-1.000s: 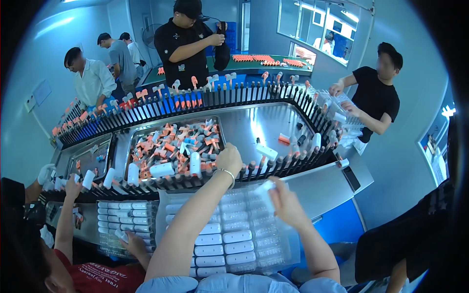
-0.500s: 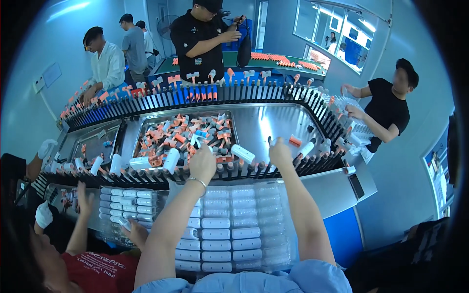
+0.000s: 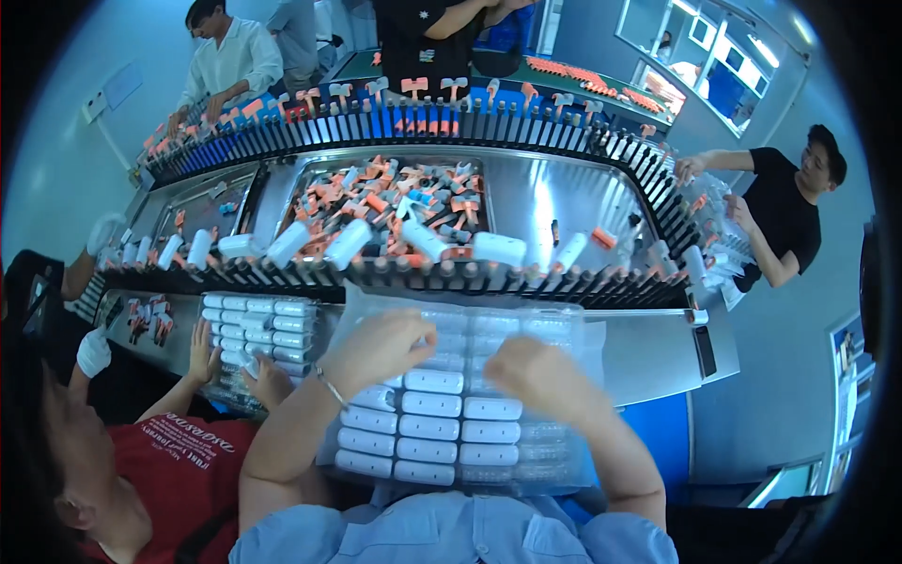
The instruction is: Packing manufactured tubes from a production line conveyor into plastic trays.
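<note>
A clear plastic blister tray (image 3: 550, 451) holds rows of white rounded cases (image 3: 429, 426) in front of me. My left hand (image 3: 387, 346) is over its far left part, palm down, with its fingers curled in; whatever they may hold is hidden. Smeared by motion, my right hand (image 3: 536, 371) hangs over the right-hand rows, and its fingers cannot be made out. Just beyond the tray, more white cases, among them one lying flat (image 3: 499, 249) and one tilted (image 3: 349, 245), rest on a rack of black posts (image 3: 413, 274).
Inside the rack loop, a metal tray (image 3: 486, 193) carries a heap of orange and grey parts (image 3: 385, 202). At my left, a person in a red shirt (image 3: 178, 461) handles another blister tray (image 3: 263, 329). A person in black (image 3: 785, 216) works at the right. A dark flat device (image 3: 705, 352) lies there.
Both hands have come back from the rack to over the blister tray. White cases now show on the rack where the hands were. The view has shifted.
</note>
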Available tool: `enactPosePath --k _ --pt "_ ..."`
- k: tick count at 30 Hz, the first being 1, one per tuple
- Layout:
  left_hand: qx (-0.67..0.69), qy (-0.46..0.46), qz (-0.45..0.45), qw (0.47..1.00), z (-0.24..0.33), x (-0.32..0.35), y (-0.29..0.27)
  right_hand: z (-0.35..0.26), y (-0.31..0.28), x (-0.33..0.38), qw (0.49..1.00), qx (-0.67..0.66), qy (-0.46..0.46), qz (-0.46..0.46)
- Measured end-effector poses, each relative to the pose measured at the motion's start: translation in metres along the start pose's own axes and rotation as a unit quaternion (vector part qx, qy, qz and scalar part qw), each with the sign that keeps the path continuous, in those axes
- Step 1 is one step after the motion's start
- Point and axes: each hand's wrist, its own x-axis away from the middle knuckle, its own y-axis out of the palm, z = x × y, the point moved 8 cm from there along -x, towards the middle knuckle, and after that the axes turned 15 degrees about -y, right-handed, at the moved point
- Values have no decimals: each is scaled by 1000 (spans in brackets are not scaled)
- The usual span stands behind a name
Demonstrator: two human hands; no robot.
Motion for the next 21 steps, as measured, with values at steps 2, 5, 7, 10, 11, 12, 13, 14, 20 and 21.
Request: enactPosePath --k 2,5,7,10,11,12,13,14,20,21 --pt "-25 48 -9 999 9 6 29 -20 27 24 997 14 -2 -72" --pt "-28 49 -29 998 27 12 44 -19 45 41 996 30 34 -74" --pt "-70 79 -11 994 36 17 43 -19 41 44 997 51 48 -45" --pt "-90 87 -11 992 41 17 49 -21 40 45 997 54 44 -45" --pt "-101 92 -2 991 42 17 52 -22 39 45 997 54 34 -46" --pt "-124 109 -6 986 45 20 55 -19 34 48 997 58 34 -44" --pt "-125 109 -1 986 43 19 54 -11 20 53 998 -12 53 19" --pt "-102 128 0 987 43 21 52 -4 3 59 991 -84 71 82" --pt "58 50 -20 997 29 15 23 100 -89 101 925 112 285 223" --pt "58 52 -16 997 26 11 24 120 -93 107 925 170 272 205"
